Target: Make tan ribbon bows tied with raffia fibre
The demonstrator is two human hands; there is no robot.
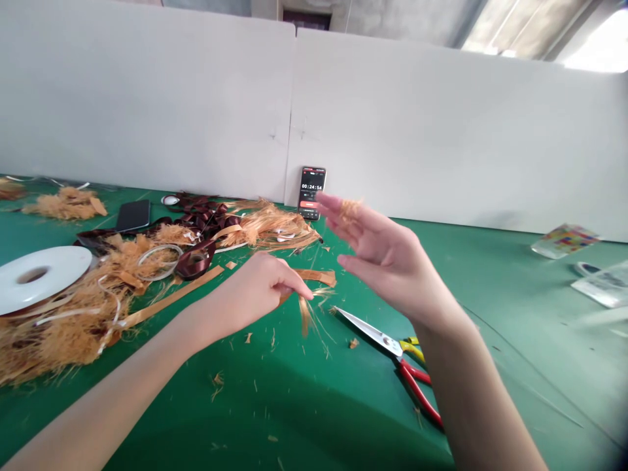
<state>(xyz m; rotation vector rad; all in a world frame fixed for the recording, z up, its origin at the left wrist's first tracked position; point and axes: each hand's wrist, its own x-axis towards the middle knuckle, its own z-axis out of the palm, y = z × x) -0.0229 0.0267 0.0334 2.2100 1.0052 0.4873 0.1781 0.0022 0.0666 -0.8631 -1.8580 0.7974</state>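
While our left hand (258, 291) pinches a frayed tan strip (316, 278) between thumb and fingers, stiff shreds hang from it in a ragged fringe above the counter (515, 340), its green surface peppered with loose bits. Our right hand (385, 255) is raised near the middle of the frame, fingers loosely parted, with a wispy tuft of fibres (350, 210) at the fingertips; we cannot tell how firmly it is held. Below that hand lie steel scissors (387, 343) with red and yellow handles. At the left of the frame, a shaggy heap of tan fibres (63, 333) spreads beside a wide white spool (39, 275), a flat tan strip (171, 297) and glossy dark brown satin ribbon (201, 226) in loose loops. Farther back, a smooth black phone (133, 216) lies flat, while a second phone (311, 193) leans upright against the white partition (147, 98), showing a timer. A clear plastic packet (564, 241) sits at the right.
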